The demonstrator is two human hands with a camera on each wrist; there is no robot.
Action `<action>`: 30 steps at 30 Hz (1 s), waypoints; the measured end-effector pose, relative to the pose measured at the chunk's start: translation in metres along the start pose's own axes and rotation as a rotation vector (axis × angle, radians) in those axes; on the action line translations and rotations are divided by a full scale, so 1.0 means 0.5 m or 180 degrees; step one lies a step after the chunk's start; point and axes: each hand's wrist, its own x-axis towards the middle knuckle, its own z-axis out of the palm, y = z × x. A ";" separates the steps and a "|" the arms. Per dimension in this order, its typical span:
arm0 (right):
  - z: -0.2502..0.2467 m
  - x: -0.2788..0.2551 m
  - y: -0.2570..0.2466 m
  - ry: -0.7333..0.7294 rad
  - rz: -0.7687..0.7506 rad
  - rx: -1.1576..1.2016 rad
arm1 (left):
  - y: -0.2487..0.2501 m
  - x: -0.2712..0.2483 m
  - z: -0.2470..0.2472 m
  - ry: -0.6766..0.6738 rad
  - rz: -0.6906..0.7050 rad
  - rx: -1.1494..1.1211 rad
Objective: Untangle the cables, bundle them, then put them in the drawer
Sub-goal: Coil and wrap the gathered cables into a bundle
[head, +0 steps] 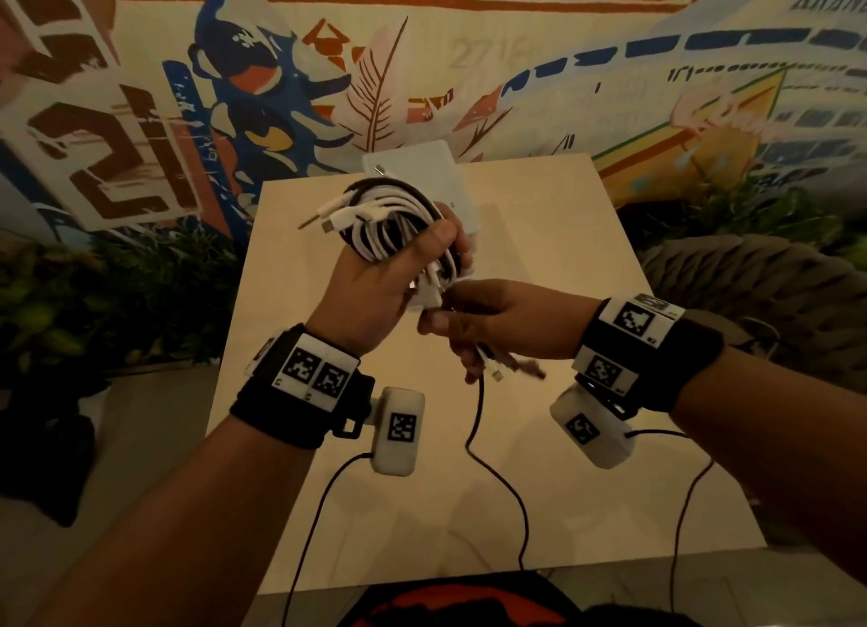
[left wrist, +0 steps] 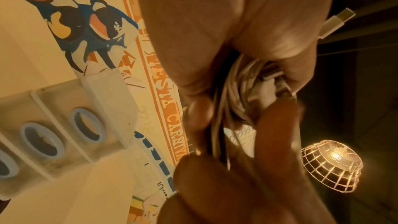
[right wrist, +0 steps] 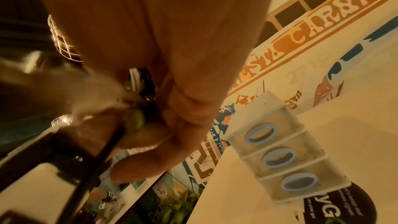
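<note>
A coil of white and black cables (head: 394, 218) is held above the table, with my left hand (head: 399, 270) gripping it, thumb across the front. Plug ends (head: 323, 216) stick out to the left of the coil. My right hand (head: 474, 326) grips the loose cable ends (head: 497, 368) just below the coil, and one black cable (head: 478, 420) hangs down from it. In the left wrist view the white strands (left wrist: 239, 91) run between my fingers. A small white drawer unit (head: 422, 176) with blue ring handles (right wrist: 277, 159) stands at the table's far edge, behind the coil.
The pale square table (head: 586, 260) is below both hands. A painted mural wall (head: 469, 63) rises behind it, with plants (head: 117, 298) to the left and a grey woven pouf (head: 750, 270) to the right. A wire-cage lamp (left wrist: 331, 164) glows in the left wrist view.
</note>
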 end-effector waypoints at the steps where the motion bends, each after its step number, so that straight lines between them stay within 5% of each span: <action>1: 0.002 0.003 0.011 -0.0049 0.0123 0.0165 | 0.000 0.003 -0.004 0.0028 -0.0030 -0.0128; 7: -0.011 0.005 0.041 0.0189 0.0548 0.0383 | -0.011 0.005 -0.024 -0.0048 -0.0201 0.0435; 15: -0.018 0.007 0.048 0.0392 0.0854 0.0965 | -0.018 0.010 -0.037 -0.0763 0.0014 0.3258; 22: -0.013 0.018 0.039 0.0542 0.0918 0.1433 | 0.010 0.009 -0.029 -0.1326 0.0129 0.4322; 26: -0.027 0.026 0.029 0.0868 0.0990 0.1429 | 0.002 0.009 -0.016 -0.1311 -0.0116 0.4916; 30: -0.044 0.030 0.024 0.0565 0.1105 0.1519 | -0.008 0.014 -0.001 -0.1181 -0.0312 0.5012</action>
